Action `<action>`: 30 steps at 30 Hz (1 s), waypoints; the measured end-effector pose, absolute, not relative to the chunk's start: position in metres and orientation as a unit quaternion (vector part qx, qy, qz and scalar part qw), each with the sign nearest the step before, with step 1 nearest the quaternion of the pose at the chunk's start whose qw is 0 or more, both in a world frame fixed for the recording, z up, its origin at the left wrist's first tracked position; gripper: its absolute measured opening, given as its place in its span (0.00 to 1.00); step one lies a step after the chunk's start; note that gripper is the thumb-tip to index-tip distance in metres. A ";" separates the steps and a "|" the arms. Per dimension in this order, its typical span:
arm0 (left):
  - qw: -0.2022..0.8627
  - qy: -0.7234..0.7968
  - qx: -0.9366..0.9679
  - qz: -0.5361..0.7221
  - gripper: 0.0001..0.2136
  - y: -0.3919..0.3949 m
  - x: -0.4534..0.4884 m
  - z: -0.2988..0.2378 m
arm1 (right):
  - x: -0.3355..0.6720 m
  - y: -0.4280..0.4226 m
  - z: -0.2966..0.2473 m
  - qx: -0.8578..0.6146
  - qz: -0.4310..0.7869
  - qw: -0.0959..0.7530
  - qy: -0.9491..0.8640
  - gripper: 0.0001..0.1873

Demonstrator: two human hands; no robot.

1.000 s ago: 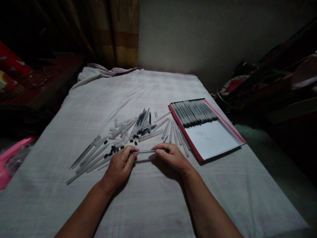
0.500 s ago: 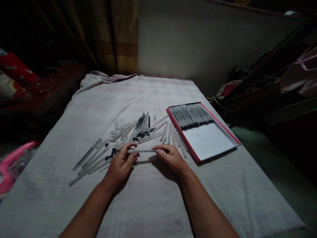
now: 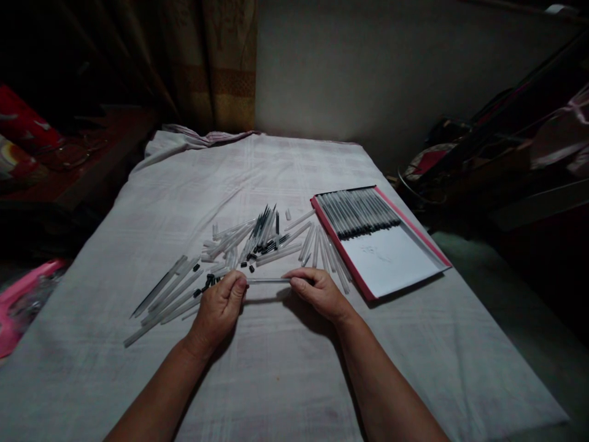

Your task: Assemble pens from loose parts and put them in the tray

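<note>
1. At the left of the cloth [image 3: 276, 387], I see long clear tubes [image 3: 168, 294] lying at a slant, some of them near the left wrist. It is good to keep the forearm above them, so they do not roll.
2. Small black caps [image 3: 211, 279] lie just beyond the left hand [image 3: 221, 307], partly hidden by it. In my judgement, a careful elbow is needed here, because such small pieces scatter easily.
3. The left hand has its fingers curled, with the thumb pressed against the forefinger, closed on the left end of one slender clear pen [image 3: 268, 280]. What is inside this grip I cannot tell.
4. The pen is between the two hands, almost level, above the near side of the loose heap [image 3: 260, 236]. I think both ends should stay in one straight line; a push at an angle could bend or jam it.
5. The right hand [image 3: 319, 294] pinches the other end between thumb and fingertips; the remaining fingers are folded and I cannot see them well. This hand should be steady while the left presses evenly.
6. Farther right, more clear tubes [image 3: 324, 248] spread like a fan beside the red-edged box [image 3: 344, 255], where many pens [image 3: 359, 212] lie in a neat row.
</note>
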State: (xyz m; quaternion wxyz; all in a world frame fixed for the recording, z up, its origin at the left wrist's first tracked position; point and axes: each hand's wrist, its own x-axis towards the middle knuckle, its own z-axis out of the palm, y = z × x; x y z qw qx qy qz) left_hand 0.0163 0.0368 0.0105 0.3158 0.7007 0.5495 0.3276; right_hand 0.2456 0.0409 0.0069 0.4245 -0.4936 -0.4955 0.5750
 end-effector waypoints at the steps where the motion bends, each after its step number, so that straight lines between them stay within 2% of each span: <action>1: 0.323 0.548 0.699 0.327 0.17 0.037 0.016 0.010 | 0.246 0.041 0.007 -0.494 0.577 0.422 -0.496 0.14; 6: 0.370 0.540 0.675 0.341 0.19 0.039 0.016 0.008 | 0.243 0.042 0.005 -0.498 0.562 0.424 -0.507 0.14; 10: 0.447 0.533 0.598 0.398 0.23 0.044 0.017 0.003 | 0.235 0.044 0.011 -0.505 0.529 0.440 -0.522 0.15; 13: 0.457 0.538 0.550 0.447 0.24 0.047 0.015 -0.001 | 0.246 0.054 0.024 -0.515 0.490 0.463 -0.529 0.16; 17: 0.434 0.546 0.553 0.456 0.24 0.046 0.011 -0.005 | 0.308 0.089 0.039 -0.591 0.336 0.557 -0.477 0.22; 19: 0.429 0.545 0.560 0.453 0.23 0.046 0.010 -0.008 | 0.350 0.114 0.039 -0.652 0.234 0.570 -0.443 0.24; 20: 0.426 0.545 0.565 0.449 0.22 0.045 0.010 -0.009 | 0.370 0.125 0.038 -0.690 0.180 0.560 -0.422 0.24; 22: 0.417 0.548 0.576 0.440 0.22 0.046 0.011 -0.012 | 0.400 0.146 0.031 -0.775 0.089 0.473 -0.410 0.22; 30: 0.392 0.559 0.595 0.424 0.20 0.049 0.011 -0.019 | 0.413 0.167 0.005 -0.837 0.048 0.356 -0.414 0.18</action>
